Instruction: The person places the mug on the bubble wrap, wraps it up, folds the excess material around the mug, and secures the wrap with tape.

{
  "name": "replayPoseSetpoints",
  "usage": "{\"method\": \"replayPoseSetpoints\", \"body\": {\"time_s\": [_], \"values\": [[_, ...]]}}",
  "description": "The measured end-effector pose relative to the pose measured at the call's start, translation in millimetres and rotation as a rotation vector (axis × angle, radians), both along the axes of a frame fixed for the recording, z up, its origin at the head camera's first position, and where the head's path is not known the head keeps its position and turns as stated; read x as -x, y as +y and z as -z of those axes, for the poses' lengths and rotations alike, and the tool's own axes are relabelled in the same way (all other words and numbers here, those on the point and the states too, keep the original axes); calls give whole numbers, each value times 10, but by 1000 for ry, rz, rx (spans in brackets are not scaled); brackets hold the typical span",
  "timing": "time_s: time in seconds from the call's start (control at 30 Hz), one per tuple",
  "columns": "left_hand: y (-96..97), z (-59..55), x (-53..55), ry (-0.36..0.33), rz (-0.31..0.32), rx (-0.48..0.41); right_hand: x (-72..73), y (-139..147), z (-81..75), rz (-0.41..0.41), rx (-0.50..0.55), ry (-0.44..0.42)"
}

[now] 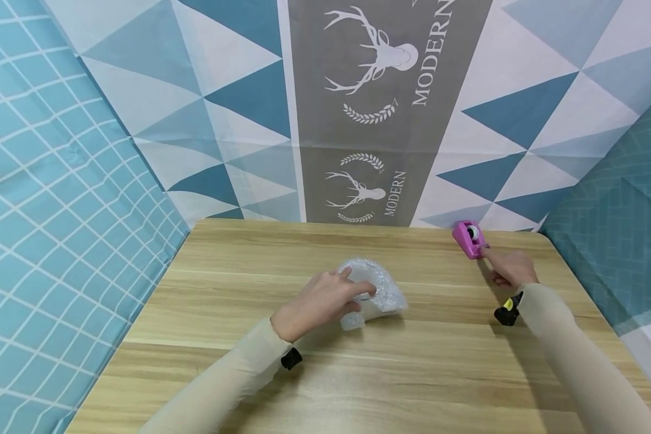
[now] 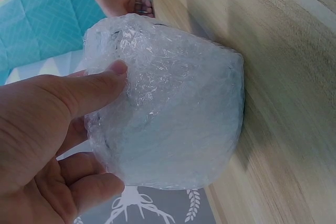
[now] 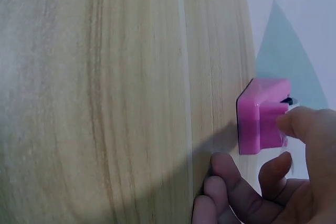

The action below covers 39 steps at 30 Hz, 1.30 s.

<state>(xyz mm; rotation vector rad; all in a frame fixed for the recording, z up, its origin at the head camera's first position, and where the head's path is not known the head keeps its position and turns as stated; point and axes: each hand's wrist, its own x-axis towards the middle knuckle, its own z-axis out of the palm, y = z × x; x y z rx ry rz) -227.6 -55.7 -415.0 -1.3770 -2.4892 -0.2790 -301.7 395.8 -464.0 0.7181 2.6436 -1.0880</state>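
Note:
In the head view my left hand is at a bubble-wrapped bundle near the middle of the table. The left wrist view shows this rounded, whitish bundle standing against the tabletop, with my thumb on its near face and other fingers at its edge. What lies inside the wrap is hidden. Over at the far right, my right hand reaches to a pink tape dispenser. In the right wrist view one extended finger overlaps the dispenser's front end, while the other fingers are bent loosely beside it.
The wooden table meets a patterned backdrop at its far edge. Blue grid cloth borders the left side, and teal cloth the right. The dispenser stands close to the back edge.

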Motion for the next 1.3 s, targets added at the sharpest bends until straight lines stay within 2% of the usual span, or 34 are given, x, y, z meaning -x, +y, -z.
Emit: {"method": "replayPoseSetpoints", "body": {"time_s": [0.37,0.73,1.03,1.3], "values": [[0,-5,12,12,3,-6,24,-99,-73,-65,-34,28],[7,0,5,29,15,-15,6,-156,-93,-75,-53,8],[7,5,-1,13,5,2,16,-218,-106,-50,-48,24],[0,6,-6,34,10,-11,43,-227,-102,-89,-76,15]]}}
